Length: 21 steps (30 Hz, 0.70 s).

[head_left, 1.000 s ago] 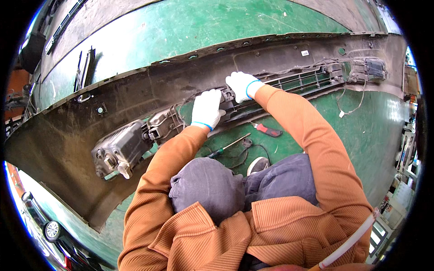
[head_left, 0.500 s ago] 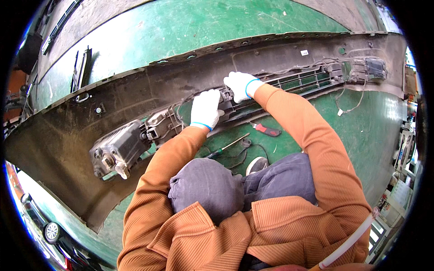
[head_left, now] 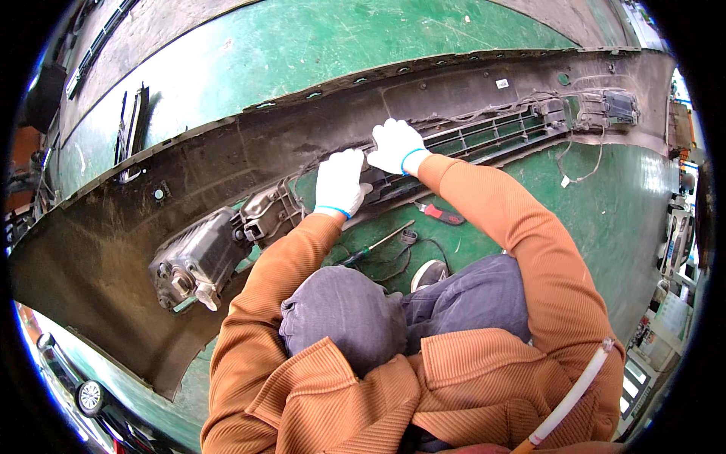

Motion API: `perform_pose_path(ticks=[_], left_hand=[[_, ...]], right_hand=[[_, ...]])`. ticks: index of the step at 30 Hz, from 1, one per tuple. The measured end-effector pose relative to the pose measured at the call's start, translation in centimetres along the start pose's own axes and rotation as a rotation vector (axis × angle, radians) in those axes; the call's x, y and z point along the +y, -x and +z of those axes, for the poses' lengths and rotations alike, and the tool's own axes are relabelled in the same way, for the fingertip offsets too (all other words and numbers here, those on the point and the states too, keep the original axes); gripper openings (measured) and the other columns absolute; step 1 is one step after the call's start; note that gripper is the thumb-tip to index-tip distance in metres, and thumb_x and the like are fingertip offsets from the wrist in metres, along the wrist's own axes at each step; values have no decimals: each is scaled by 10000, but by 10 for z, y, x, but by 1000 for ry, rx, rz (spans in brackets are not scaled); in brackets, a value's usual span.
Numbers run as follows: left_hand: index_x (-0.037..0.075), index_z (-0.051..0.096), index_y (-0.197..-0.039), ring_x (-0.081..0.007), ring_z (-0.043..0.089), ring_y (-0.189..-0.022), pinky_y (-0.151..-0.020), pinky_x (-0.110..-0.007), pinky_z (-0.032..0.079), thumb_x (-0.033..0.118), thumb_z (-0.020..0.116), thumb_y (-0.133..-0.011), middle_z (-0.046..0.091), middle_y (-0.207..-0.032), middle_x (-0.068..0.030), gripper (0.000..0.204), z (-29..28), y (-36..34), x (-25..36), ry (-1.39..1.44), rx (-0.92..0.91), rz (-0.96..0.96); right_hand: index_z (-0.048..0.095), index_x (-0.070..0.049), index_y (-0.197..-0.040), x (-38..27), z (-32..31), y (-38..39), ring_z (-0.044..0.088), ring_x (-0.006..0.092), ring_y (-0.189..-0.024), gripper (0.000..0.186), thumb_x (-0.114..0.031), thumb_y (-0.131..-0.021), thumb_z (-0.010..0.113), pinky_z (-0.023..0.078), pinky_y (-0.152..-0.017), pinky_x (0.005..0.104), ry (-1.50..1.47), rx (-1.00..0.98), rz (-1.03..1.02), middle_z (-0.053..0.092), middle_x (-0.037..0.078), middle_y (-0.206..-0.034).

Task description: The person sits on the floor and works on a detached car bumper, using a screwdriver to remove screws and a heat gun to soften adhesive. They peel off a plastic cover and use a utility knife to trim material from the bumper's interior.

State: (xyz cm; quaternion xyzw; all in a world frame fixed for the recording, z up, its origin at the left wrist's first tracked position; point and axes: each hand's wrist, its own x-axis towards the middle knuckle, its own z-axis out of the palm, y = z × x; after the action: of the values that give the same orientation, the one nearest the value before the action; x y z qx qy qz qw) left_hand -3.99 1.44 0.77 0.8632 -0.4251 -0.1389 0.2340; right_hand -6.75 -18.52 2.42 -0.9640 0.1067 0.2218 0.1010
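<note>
A long, dirty car bumper cover (head_left: 204, 144) lies inner side up in front of me, with a dark slatted grille (head_left: 484, 136) along its middle. My left hand (head_left: 340, 181), in a white glove with a blue cuff edge, is closed on the grille near its left part. Just right of it and slightly farther away, my right hand (head_left: 397, 146), gloved the same way, has its fingers curled over the grille's upper edge. The fingertips of both hands are partly hidden. Left of my hands a grimy lamp unit (head_left: 198, 253) is fixed to the cover; another lamp (head_left: 620, 107) sits at the right end.
On the green floor (head_left: 522, 200) near my knees lie a red-and-black utility knife (head_left: 441, 214), a green-handled screwdriver (head_left: 370, 246) and a dark cable with a connector (head_left: 409, 237). A loose wire (head_left: 582, 178) hangs at the right. A black car (head_left: 94, 397) stands at lower left.
My right hand has turned slightly, with more of its back showing. The view has shifted a little. Both hands stay at the same part of the grille.
</note>
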Motion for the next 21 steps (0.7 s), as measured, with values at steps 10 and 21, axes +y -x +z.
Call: perform_pose_path(ticks=[10, 21], left_hand=[[81, 660, -1323, -394, 638, -1157, -981, -515, 508, 336, 915, -745, 692, -1234, -170, 681, -10, -1, -2, 69, -50, 2], [85, 720, -1226, -381, 607, -1028, -860, -501, 494, 417, 874, -793, 660, -1118, -161, 567, 14, -30, -7, -82, 46, 34]], right_hand=[[744, -36, -1145, 56, -10, -14, 719, 370, -1140, 574, -541, -874, 766, 565, -998, 447, -298, -129, -115, 759, 221, -1177], [730, -42, -1125, 113, 19, 98, 748, 295, -1000, 356, -365, -976, 745, 575, -916, 392, -743, 58, 72, 773, 153, -1054]])
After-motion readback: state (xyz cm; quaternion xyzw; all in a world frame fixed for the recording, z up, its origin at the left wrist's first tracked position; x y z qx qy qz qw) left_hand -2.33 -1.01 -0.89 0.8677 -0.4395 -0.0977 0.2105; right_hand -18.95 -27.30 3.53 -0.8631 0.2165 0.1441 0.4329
